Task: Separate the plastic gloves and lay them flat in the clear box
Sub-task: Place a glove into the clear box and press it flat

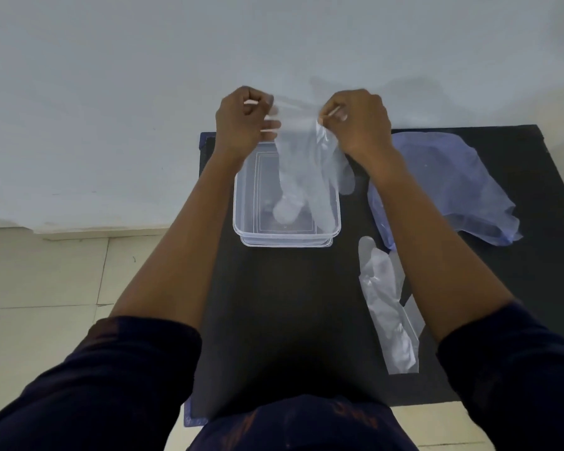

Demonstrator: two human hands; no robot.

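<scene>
A thin clear plastic glove [302, 167] hangs by its cuff between my two hands, fingers pointing down into the clear box [258, 237]. My left hand [241, 120] pinches the cuff's left edge and my right hand [355, 120] pinches its right edge, both raised above the far end of the box. The box stands open on the black table [274, 320], and the glove's fingertips dangle inside it. More clear gloves [388, 307] lie in a strip on the table under my right forearm.
A crumpled blue plastic bag [453, 187] lies at the table's far right, beside the box. A pale wall rises behind the table and a tiled floor shows to the left. My dark sleeves fill the lower corners.
</scene>
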